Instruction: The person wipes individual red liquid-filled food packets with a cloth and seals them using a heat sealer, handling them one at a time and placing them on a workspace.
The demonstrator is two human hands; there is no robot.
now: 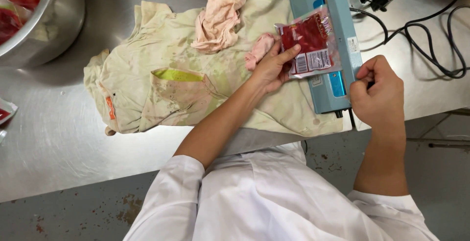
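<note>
My left hand point(272, 67) holds a clear plastic pouch point(308, 42) of red contents, its open edge lying across the jaw of a blue heat sealer point(338, 82). My right hand point(378, 91) is closed on the sealer's handle at its near end, pressing the arm down. The pouch rests partly on the sealer and partly over a stained pale yellow-green cloth point(166, 89) spread on the steel table point(54, 143).
A pink rag point(223, 11) lies bunched on the cloth. A large metal bowl point(54, 20) with red packets stands at the far left. Black cables point(431, 40) trail right of the sealer. Another packet point(6, 111) pokes in at the left edge.
</note>
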